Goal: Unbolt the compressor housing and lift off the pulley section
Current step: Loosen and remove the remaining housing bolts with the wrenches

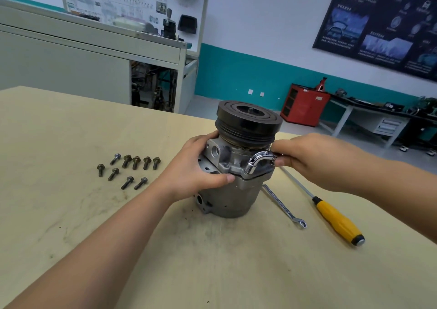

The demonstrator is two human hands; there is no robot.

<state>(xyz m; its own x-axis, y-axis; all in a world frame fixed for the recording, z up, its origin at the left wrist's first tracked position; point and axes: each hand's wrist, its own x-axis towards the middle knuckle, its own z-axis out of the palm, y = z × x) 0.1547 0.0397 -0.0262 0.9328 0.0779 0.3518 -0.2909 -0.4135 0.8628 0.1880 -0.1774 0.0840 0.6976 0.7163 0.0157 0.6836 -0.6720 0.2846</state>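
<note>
The left hand [194, 167] wraps its grip round the pulley section [248, 124] of the compressor [231, 197] on the table [71, 214]. The right hand [314, 157] pinches a chrome tool [256, 162] in its grip at the seam.

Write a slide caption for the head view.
Left hand grips the compressor, right hand holds a chrome tool against it, loose bolts alongside.
</note>
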